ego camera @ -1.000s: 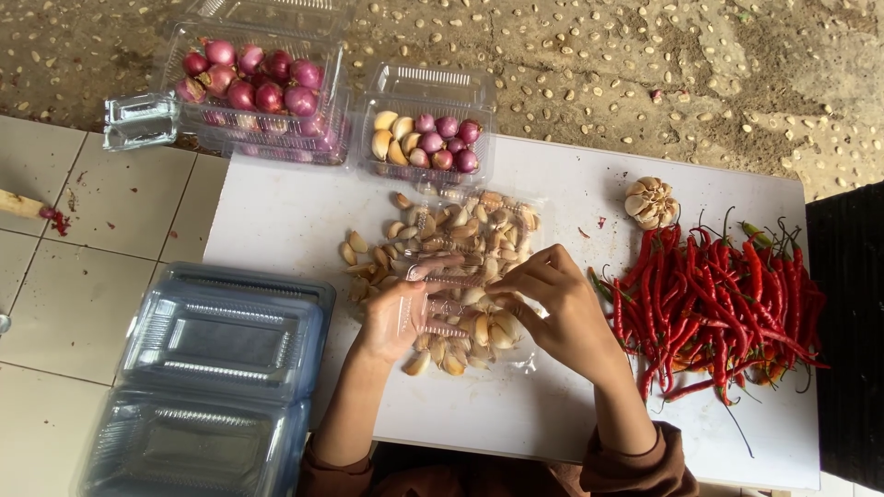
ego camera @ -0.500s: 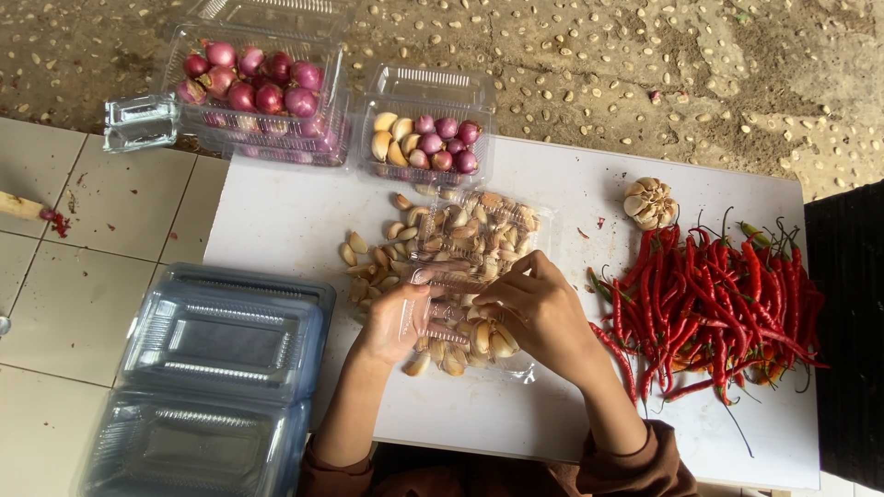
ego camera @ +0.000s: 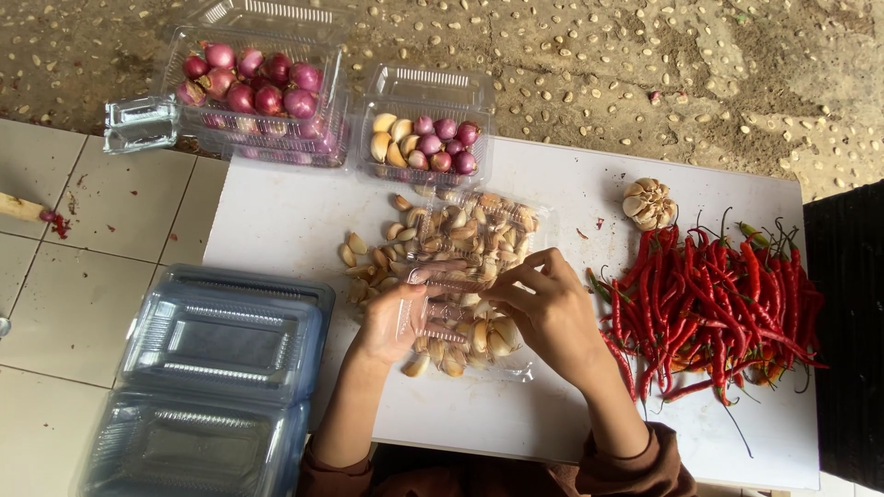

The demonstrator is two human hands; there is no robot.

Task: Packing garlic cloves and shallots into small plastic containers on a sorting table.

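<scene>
— Nearest the camera, both hands meet over a clear plastic clamshell box (ego camera: 460, 276) lying open on the white board (ego camera: 276, 221). The left hand (ego camera: 396, 317) presses flat under its see-through flap, fingers spread narrow; the right hand (ego camera: 548, 308) pinches the flap's edge between thumb and fingertips.

— And the garlic?

— The garlic cloves (ego camera: 451, 244) are partly inside that box, partly loose just beside it on the board. I'd judge the risk lies there: the box looks overfilled, so pressing the flap could squeeze cloves out sideways, or the thin plastic could buckle.

— Anything close enough to get knocked?

— The red chillies (ego camera: 727, 294) lie just beside the right wrist; a swing of that forearm could drag some off the board's edge. The stack of empty trays (ego camera: 212, 387) sits near the left elbow.

— Farther off?

— A whole garlic bulb (ego camera: 648, 203), then a small box of mixed cloves and shallots (ego camera: 425, 140) and a large box of shallots (ego camera: 253, 87), both well apart from the hands.
</scene>
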